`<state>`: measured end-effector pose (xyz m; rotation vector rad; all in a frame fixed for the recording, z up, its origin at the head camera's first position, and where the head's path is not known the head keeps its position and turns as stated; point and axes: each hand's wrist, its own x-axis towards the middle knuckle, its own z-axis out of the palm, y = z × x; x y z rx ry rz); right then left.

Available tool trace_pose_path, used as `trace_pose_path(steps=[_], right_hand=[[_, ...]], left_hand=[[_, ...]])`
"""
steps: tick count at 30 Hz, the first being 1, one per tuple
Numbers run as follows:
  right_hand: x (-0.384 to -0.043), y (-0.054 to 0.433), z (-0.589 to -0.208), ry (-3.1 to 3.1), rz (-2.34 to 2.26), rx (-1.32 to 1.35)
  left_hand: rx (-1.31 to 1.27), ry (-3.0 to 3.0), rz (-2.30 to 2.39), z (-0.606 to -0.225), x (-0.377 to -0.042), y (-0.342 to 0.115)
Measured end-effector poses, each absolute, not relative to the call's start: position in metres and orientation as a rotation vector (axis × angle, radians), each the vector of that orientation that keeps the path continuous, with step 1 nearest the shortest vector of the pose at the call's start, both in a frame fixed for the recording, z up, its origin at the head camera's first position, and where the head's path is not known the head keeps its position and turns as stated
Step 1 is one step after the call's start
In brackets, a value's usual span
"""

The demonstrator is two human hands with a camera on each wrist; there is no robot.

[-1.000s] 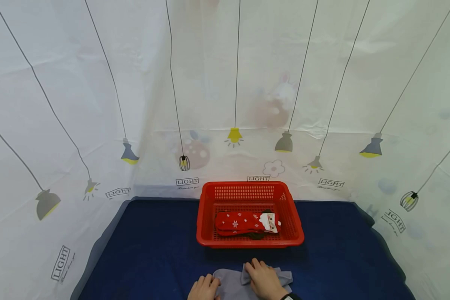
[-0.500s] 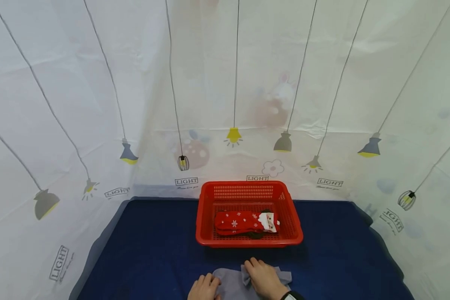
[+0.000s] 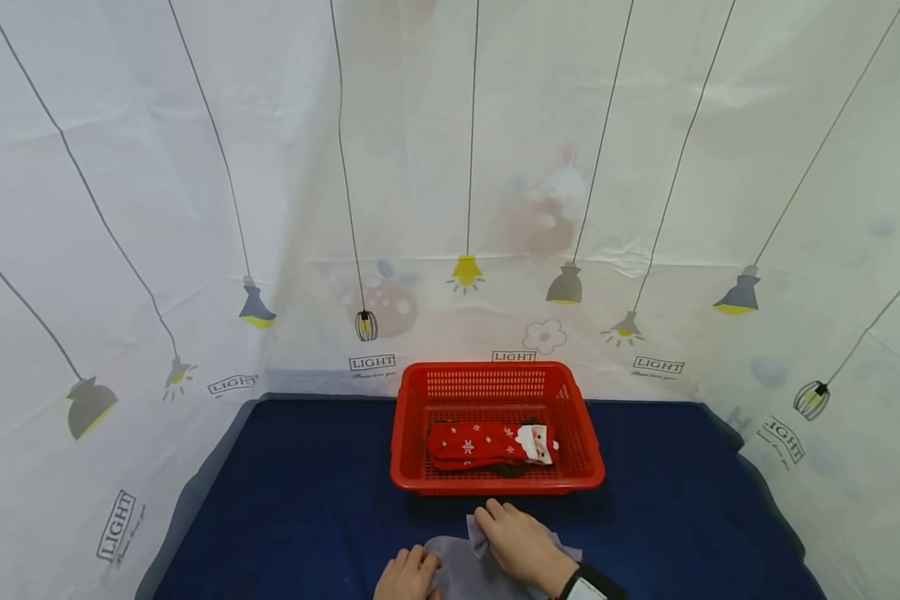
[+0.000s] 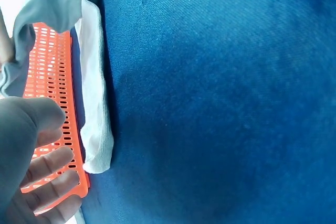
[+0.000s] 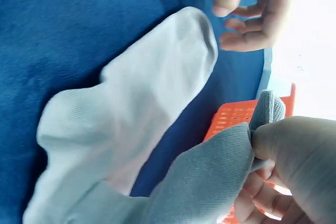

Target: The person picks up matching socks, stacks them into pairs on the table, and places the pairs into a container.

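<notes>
A pair of light grey socks (image 5: 152, 72) is on the blue cloth in front of the red basket. One sock lies flat. The upper grey sock (image 5: 210, 166) is partly lifted, its end pinched between the thumb and fingers of my right hand (image 3: 521, 546). The rest of it drapes back over the flat one. My left hand (image 3: 407, 575) stays beside the rounded end of the flat sock, fingers loosely bent and holding nothing. In the right wrist view, a small gap shows between the left fingertips (image 5: 231, 40) and that sock.
The red plastic basket (image 3: 498, 487) stands just beyond the hands. Inside it lie red socks (image 3: 472, 444) with white snowflakes and a Santa face, over something dark green. A white sheet (image 3: 435, 167) printed with lamps hangs behind and at both sides.
My right hand has moved slightly left and toward the basket, raising and pulling the upper grey sock's end with it. The left hand has hardly moved.
</notes>
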<state>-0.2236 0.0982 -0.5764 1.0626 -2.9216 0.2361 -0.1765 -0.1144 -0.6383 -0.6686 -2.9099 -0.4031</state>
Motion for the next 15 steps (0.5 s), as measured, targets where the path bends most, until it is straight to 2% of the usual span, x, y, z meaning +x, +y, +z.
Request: trace_pose_path(steps=[15], right_hand=[[-0.221,0.069,-0.531,-2.704,0.297,1.166]], left_hand=[[-0.681,-2.749,-0.320,-0.652,-0.177,-0.118]])
